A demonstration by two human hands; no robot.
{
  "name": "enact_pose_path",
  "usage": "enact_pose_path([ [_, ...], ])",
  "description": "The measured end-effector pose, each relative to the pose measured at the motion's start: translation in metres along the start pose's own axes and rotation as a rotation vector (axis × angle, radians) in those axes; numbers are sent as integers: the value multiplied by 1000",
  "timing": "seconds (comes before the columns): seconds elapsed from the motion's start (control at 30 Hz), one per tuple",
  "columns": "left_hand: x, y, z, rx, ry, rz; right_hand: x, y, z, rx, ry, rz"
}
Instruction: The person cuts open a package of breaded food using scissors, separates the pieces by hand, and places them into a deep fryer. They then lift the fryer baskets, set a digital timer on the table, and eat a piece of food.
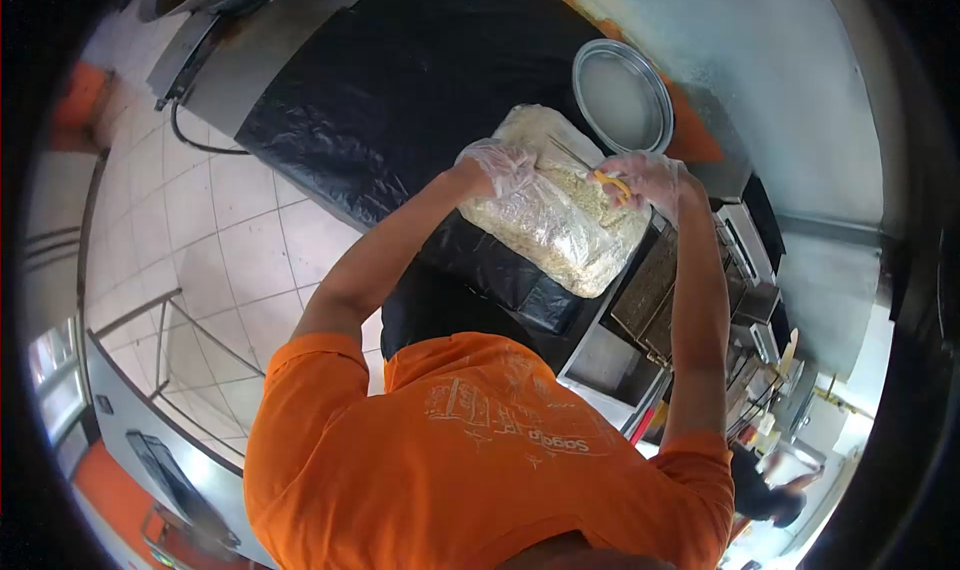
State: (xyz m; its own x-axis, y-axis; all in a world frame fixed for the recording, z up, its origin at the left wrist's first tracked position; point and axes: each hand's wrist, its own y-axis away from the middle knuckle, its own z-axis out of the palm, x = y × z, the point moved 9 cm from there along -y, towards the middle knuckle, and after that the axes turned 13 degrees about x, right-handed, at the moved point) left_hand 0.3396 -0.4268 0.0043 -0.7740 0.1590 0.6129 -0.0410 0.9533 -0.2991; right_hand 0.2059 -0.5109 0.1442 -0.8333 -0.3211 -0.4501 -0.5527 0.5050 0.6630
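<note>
A large clear plastic bag [545, 225] full of pale, shredded-looking food lies on the black plastic sheeting in front of me. My left hand [505, 167], in a clear glove, is closed on the bag's film at its left side. My right hand [645, 180], gloved the same way, holds a pair of scissors [612, 184] by the orange-yellow handles. The thin metal blades point up and left over the bag, toward my left hand. Through a gap in the film near the scissors some of the pale food shows.
Black plastic sheeting [400, 80] covers the table. A round metal bowl [665, 100] with whitish contents stands behind the bag, near the wall. Metal kitchen equipment [650, 300] is at the right. Another person [765, 495] is at the far lower right. Tiled floor [240, 240] shows at left.
</note>
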Motion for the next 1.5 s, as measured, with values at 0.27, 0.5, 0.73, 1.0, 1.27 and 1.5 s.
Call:
enact_pose_path([
  [0.27, 1, 2, -30, 91, 28, -174, 7, -31, 14, -59, 79, 95],
  [0.5, -7, -2, -14, -39, 86, -143, 3, -41, 24, -109, 43, 132],
  [0.73, -15, 22, -12, 75, 240, -186, -7, -43, 32, -219, 88, 140],
  [1.0, -9, 48, -9, 235, 332, -281, -19, -69, 49, -209, -57, 164],
  [1.27, -7, 47, -12, 207, 388, -309, -16, -118, 68, -221, -53, 114],
  [1.5, 2, 58, -12, 164, 406, -344, -53, -145, 80, -223, 457, -262],
])
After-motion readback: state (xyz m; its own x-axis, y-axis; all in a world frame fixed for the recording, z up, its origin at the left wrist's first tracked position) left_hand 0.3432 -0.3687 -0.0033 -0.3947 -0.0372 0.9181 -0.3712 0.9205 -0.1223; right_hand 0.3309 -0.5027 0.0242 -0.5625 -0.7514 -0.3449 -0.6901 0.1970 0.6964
